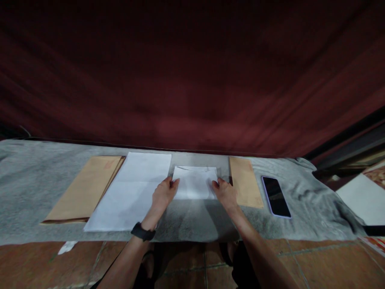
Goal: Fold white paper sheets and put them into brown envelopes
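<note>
A folded sheet of white paper (196,184) lies on the grey cloth in the middle, with loose edges showing along its far side. My left hand (163,193) pinches its left edge, thumb on top and fingers curled at the side. At the right edge, my right hand (225,193) holds it the same way. Left of it is a stack of larger white paper (132,186), partly under my left wrist. A small brown envelope (247,182) lies just beyond my right hand.
Large brown envelopes (82,186) lie at the left on the grey cloth (24,188). A phone (276,196) rests face up at the right. Behind the table hangs a dark red curtain (186,88). A white scrap (67,247) is on the tiled floor.
</note>
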`<state>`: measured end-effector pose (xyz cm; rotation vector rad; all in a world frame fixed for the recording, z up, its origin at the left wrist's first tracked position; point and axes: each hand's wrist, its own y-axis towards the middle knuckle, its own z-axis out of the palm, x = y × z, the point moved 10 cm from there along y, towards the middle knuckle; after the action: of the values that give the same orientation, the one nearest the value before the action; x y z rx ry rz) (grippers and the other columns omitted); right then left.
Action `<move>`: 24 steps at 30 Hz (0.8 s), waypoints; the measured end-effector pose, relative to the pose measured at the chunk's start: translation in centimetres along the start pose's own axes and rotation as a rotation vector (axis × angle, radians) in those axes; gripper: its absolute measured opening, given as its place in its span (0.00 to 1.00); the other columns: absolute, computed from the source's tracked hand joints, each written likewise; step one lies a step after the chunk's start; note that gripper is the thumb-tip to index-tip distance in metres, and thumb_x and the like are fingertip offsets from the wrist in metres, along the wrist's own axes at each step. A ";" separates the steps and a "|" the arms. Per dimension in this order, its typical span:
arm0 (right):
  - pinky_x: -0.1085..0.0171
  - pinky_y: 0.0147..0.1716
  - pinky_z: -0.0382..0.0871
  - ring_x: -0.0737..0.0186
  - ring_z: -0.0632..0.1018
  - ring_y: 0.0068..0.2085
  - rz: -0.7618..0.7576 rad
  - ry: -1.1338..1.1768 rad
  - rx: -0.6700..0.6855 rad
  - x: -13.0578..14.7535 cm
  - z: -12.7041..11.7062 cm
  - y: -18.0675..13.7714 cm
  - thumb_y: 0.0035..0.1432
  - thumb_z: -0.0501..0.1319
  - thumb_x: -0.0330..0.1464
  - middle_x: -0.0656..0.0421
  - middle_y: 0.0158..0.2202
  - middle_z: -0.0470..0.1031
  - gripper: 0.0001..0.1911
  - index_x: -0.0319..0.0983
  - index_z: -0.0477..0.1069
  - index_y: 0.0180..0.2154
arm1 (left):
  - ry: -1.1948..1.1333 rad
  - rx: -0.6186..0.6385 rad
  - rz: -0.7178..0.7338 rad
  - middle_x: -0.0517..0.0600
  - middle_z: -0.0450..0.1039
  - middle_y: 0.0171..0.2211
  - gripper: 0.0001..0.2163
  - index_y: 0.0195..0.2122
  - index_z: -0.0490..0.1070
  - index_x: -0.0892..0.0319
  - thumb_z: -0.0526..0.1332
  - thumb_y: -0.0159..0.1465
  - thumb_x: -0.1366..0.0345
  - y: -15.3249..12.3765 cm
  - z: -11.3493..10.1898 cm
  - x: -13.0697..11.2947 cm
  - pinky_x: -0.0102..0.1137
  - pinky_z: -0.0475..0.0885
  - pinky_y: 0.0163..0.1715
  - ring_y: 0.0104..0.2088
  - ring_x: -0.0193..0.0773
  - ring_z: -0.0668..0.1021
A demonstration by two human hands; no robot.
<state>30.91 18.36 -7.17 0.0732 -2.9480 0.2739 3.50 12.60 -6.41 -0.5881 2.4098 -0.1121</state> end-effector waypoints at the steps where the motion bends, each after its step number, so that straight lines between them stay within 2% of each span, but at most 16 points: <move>1: 0.63 0.41 0.71 0.52 0.84 0.45 0.004 0.001 0.006 -0.1 0.0 0.1 0.73 0.50 0.42 0.50 0.41 0.83 0.20 0.40 0.76 0.48 | -0.035 0.018 0.020 0.50 0.74 0.27 0.13 0.31 0.71 0.56 0.55 0.67 0.54 0.1 0.1 0.1 0.31 0.65 0.30 0.32 0.43 0.78; 5: 0.64 0.41 0.70 0.53 0.83 0.46 0.024 0.012 0.044 -0.3 0.3 0.3 0.73 0.50 0.42 0.50 0.41 0.83 0.19 0.41 0.76 0.49 | -0.112 0.074 0.071 0.44 0.68 0.21 0.14 0.26 0.68 0.57 0.55 0.65 0.54 -0.1 0.2 0.4 0.29 0.64 0.27 0.26 0.38 0.74; 11: 0.65 0.40 0.69 0.54 0.83 0.46 0.003 -0.001 0.056 -0.4 0.2 0.0 0.73 0.49 0.42 0.51 0.42 0.83 0.20 0.42 0.76 0.50 | -0.071 0.115 0.058 0.44 0.67 0.20 0.11 0.25 0.67 0.57 0.54 0.64 0.62 -0.5 0.4 0.4 0.29 0.62 0.26 0.24 0.37 0.72; 18: 0.65 0.39 0.70 0.55 0.84 0.44 -0.016 -0.040 0.009 -0.2 0.2 -0.1 0.73 0.50 0.42 0.51 0.41 0.84 0.19 0.40 0.75 0.49 | 0.129 0.118 -0.016 0.50 0.76 0.28 0.12 0.33 0.72 0.58 0.52 0.68 0.63 -0.9 0.3 0.4 0.31 0.66 0.33 0.33 0.41 0.78; 24: 0.63 0.38 0.72 0.54 0.85 0.40 -0.024 -0.116 -0.075 0.3 -0.3 -0.3 0.73 0.51 0.40 0.48 0.37 0.83 0.19 0.37 0.75 0.51 | 0.282 0.101 -0.103 0.59 0.81 0.39 0.15 0.43 0.75 0.57 0.50 0.70 0.57 -1.3 0.1 0.7 0.37 0.71 0.39 0.43 0.52 0.82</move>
<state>30.68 18.06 -6.76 0.1181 -3.0668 0.1614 3.59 11.13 -6.60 -0.6887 2.6248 -0.3814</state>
